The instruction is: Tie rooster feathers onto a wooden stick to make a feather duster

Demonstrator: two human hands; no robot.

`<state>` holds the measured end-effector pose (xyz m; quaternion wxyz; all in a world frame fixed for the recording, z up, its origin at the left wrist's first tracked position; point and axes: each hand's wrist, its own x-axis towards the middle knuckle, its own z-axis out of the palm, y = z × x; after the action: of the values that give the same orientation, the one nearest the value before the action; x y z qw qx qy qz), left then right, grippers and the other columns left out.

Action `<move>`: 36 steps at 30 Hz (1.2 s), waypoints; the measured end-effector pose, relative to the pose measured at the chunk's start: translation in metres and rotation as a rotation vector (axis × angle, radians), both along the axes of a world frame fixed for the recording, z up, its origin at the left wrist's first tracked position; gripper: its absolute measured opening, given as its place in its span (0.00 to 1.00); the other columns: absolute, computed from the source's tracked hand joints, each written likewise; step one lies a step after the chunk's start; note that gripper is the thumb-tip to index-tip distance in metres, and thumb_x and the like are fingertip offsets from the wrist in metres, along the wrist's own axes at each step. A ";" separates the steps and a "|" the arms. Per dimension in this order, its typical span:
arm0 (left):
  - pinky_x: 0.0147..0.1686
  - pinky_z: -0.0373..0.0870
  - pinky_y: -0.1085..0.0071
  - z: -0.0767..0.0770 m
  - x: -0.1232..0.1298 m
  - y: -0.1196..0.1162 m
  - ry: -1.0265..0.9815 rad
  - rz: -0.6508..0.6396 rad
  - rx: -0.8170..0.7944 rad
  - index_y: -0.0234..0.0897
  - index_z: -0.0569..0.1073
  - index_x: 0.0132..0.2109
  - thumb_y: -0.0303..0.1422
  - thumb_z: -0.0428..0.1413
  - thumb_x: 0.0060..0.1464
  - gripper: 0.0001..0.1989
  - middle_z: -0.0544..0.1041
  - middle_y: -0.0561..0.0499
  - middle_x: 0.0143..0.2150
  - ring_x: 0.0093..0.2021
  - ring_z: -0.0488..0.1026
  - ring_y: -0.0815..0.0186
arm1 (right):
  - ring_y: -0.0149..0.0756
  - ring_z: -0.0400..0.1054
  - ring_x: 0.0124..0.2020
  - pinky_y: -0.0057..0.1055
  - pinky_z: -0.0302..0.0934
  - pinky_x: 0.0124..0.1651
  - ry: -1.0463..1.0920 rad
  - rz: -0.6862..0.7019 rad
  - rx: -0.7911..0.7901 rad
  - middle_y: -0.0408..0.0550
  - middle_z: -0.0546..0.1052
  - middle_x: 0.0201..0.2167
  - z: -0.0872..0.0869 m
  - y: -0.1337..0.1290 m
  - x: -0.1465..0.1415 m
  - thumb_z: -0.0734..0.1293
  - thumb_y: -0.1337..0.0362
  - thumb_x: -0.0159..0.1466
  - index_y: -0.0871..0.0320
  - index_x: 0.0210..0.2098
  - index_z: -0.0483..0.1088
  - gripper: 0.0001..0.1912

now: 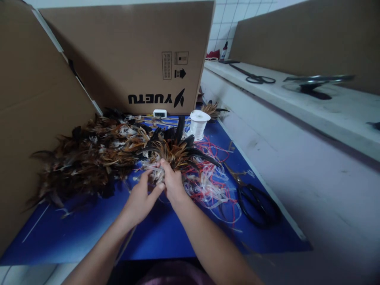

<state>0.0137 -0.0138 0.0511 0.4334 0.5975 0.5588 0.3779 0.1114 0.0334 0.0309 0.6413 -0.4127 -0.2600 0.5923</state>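
My left hand (140, 199) and my right hand (173, 183) meet at the middle of a blue board (97, 233), both closed on the pale quill ends of a feather bundle (170, 152). Its brown and black feathers fan out away from me. Left of it lies a large pile of similar feathers (97, 154). Tangled red and clear strings (212, 186) lie just right of my right hand. Behind the bundle stands a white spool (197, 126).
Black-handled scissors (257, 206) lie at the board's right side. Cardboard panels (118, 51) stand behind and at the left. A small white device (160, 113) sits at the back. On the right ledge (335, 107) are another pair of scissors (259, 79) and a metal object (317, 81).
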 end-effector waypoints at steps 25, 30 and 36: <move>0.19 0.70 0.72 -0.023 -0.022 0.045 -0.688 -0.324 -0.684 0.31 0.70 0.31 0.39 0.62 0.45 0.15 0.74 0.48 0.21 0.19 0.71 0.66 | 0.31 0.67 0.19 0.22 0.56 0.14 0.076 0.293 0.017 0.49 0.77 0.26 0.005 -0.007 0.006 0.68 0.50 0.52 0.59 0.28 0.67 0.18; 0.16 0.68 0.72 -0.027 -0.020 0.045 -0.710 -0.357 -0.736 0.31 0.69 0.29 0.40 0.61 0.47 0.15 0.73 0.49 0.19 0.17 0.70 0.66 | 0.29 0.66 0.17 0.23 0.57 0.15 0.062 0.281 0.026 0.49 0.77 0.26 0.004 -0.007 0.005 0.67 0.51 0.52 0.60 0.26 0.67 0.17; 0.24 0.72 0.68 -0.028 -0.019 0.041 -0.765 -0.403 -0.735 0.30 0.71 0.30 0.40 0.60 0.48 0.15 0.74 0.48 0.22 0.22 0.73 0.64 | 0.34 0.71 0.23 0.25 0.63 0.21 0.021 0.265 0.022 0.49 0.77 0.25 0.002 -0.007 0.003 0.67 0.50 0.52 0.59 0.25 0.68 0.17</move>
<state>-0.0056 0.0276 0.0232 0.8481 0.3225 0.3318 0.2581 0.1144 0.0263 0.0331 0.5646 -0.3614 -0.3118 0.6733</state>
